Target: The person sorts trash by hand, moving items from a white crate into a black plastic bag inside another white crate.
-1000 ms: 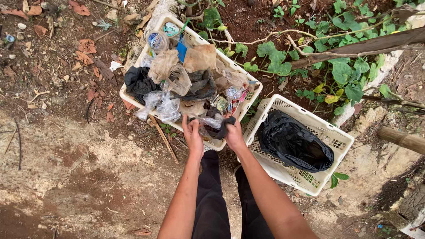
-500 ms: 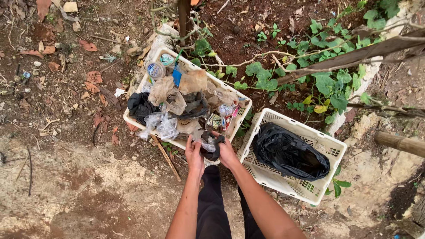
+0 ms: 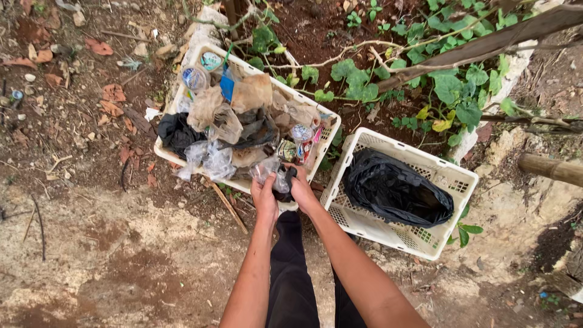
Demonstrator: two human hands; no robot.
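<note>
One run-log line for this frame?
left hand: holds clear plastic piece | right hand: holds same piece | site: near edge of trash-filled white crate | beside: white crate with black bag

Two white lattice crates [image 3: 398,234], one holding a glossy black bag [image 3: 395,191]. The other crate [image 3: 182,155] holds clear plastic [image 3: 212,159], a tan wrapper [image 3: 252,92], a blue tag [image 3: 227,87], black film [image 3: 176,132]. Green vines [image 3: 364,85], reddish-brown soil [image 3: 121,255], black trousers [image 3: 291,279].

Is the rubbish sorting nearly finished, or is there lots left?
Not nearly. Done: one black plastic bag lies in the right white plastic crate. In hand: the left hand and right hand grip a crumpled clear plastic piece at the near edge of the left white crate. Left: that crate is heaped with wrappers, bags and cups.
</note>
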